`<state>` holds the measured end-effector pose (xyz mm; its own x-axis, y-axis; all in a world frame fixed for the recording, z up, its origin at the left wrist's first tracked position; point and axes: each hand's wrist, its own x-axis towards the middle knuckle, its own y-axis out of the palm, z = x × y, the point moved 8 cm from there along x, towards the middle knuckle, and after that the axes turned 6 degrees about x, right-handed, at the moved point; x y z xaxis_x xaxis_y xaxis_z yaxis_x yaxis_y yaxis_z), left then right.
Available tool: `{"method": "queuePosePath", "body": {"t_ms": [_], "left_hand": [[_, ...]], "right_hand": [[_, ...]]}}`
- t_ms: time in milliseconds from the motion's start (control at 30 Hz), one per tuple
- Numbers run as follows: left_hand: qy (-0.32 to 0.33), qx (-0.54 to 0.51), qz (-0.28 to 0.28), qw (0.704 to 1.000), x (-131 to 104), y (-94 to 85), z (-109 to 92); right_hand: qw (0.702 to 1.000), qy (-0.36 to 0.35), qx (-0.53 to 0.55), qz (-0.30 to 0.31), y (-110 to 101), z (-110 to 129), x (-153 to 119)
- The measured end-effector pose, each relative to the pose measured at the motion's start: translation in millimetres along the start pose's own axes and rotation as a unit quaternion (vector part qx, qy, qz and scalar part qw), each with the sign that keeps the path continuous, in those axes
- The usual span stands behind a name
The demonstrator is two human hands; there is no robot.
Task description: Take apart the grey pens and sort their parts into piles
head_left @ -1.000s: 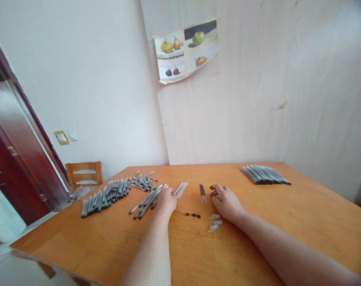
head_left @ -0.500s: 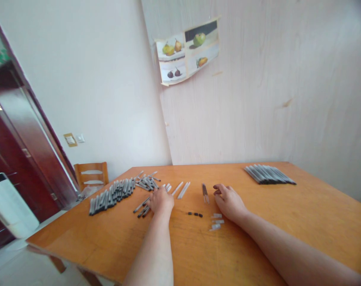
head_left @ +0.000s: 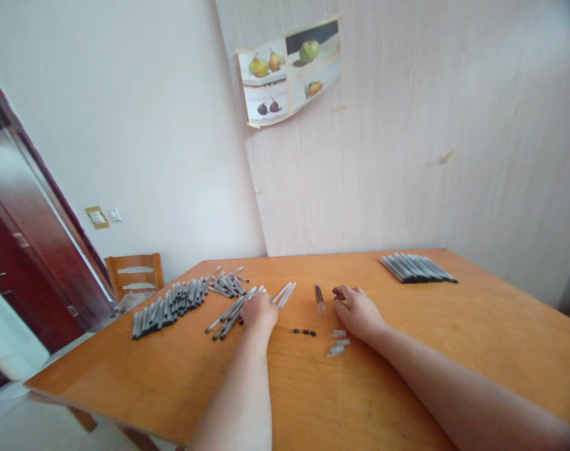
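My left hand [head_left: 260, 311] lies at the right side of a loose group of pens [head_left: 228, 316] with clear barrels and dark ends. Its fingers are mostly hidden behind the back of the hand, so their grip does not show. Just beyond it are clear pen barrels [head_left: 285, 294]. My right hand [head_left: 359, 312] rests on the table, fingers loosely bent and apart, nothing visible in them. Left of its fingertips lie dark pen refills [head_left: 320, 299]. Small clear caps [head_left: 338, 342] are close to its wrist side, and 3 small black plugs [head_left: 304, 332] lie between the hands.
A long row of pens [head_left: 170, 308] fills the left of the wooden table [head_left: 313, 401], with a looser pile [head_left: 227, 284] behind it. Another row of pens [head_left: 419, 268] lies at the far right. A wooden chair [head_left: 134, 274] stands beyond the left edge.
My left hand has shifted slightly rightward over the table, uncovering more of the pens beside it. The right hand stays by the refills, its fingers slightly more bent. The view has shifted slightly.
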<state>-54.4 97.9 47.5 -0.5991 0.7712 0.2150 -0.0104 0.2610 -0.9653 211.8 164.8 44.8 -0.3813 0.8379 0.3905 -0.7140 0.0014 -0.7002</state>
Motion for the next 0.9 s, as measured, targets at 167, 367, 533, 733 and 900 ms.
{"method": "queuePosePath", "body": {"t_ms": [167, 367, 533, 733, 900], "left_hand": [[0.012, -0.007, 0.010, 1.000, -1.3, -0.2, -5.2], [0.016, 0.004, 0.032, 0.999, -3.4, 0.2, -8.7], [0.000, -0.009, 0.020, 1.000, -5.1, -3.0, -3.6], [-0.074, -0.021, -0.045, 0.996, -10.6, -21.0, 15.1], [-0.096, -0.009, -0.037, 0.995, -13.8, -22.5, 18.9]], "right_hand": [[1.000, 0.003, 0.001, -0.007, 2.1, -4.0, 1.6], [1.000, 0.000, 0.004, -0.012, 3.8, -6.4, 3.2], [1.000, -0.003, 0.007, -0.016, 3.4, -7.7, 3.2], [1.000, -0.009, 0.010, -0.018, 3.0, -7.6, 2.4], [1.000, -0.011, 0.010, -0.024, 2.0, -6.5, 2.2]]}}
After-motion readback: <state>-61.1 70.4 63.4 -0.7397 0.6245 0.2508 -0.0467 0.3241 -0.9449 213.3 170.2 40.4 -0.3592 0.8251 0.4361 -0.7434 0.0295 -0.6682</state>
